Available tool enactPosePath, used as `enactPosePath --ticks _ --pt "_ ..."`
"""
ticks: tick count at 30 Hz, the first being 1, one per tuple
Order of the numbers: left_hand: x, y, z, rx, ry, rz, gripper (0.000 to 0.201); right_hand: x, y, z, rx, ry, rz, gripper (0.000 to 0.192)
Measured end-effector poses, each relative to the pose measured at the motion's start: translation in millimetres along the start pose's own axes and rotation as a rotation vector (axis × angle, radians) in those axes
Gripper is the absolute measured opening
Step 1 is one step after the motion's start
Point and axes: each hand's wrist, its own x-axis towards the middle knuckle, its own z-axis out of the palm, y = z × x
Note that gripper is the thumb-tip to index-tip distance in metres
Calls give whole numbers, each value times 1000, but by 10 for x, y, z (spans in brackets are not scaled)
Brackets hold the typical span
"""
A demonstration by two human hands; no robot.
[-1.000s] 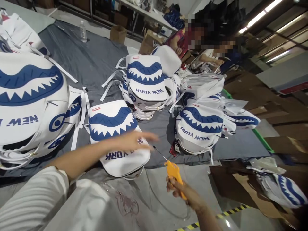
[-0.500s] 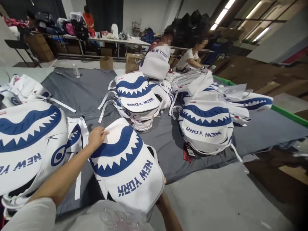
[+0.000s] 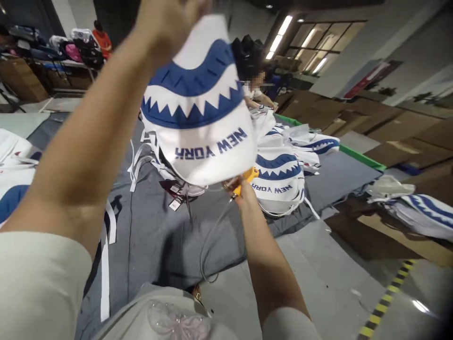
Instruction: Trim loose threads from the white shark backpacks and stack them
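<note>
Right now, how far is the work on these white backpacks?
Done: cannot tell, since no finished pile is marked apart. In hand: the left hand lifts one white backpack by its top, and the right hand holds an orange tool at its lower edge. Left: probably the other backpacks lying on the grey mat.

A bag workshop or warehouse: matching shark-mouth backpacks (image 3: 279, 182) piled on a grey mat (image 3: 166, 236), cardboard (image 3: 389, 141) at 2 o'clock, a cluttered worktable (image 3: 53, 63) at 10 o'clock.
</note>
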Motion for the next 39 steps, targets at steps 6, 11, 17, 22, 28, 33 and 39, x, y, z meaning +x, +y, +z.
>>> enactPosePath --ticks 6,11,17,22,28,33,39 --pt "-1092 154 2115 -190 -347 -242 64 -603 551 250 58 216 416 14" --pt "-1559 102 3023 -286 -169 -178 75 -1254 1142 -79 6 271 575 18" --pt "-1671 879 2919 -157 25 -248 72 -1534 1295 -836 56 443 586 26" --pt "-1826 1839 3317 -217 -179 -4 60 -1591 1468 -1312 159 499 575 48" --pt "-1099 3121 4148 -519 -535 128 60 -1706 1357 -2107 71 445 500 73" --pt "-235 4193 4920 -505 -576 108 60 -2002 1397 -3022 -31 629 515 82" --pt "54 4557 5478 -378 -673 -17 34 -2246 1501 -3695 -46 764 550 79"
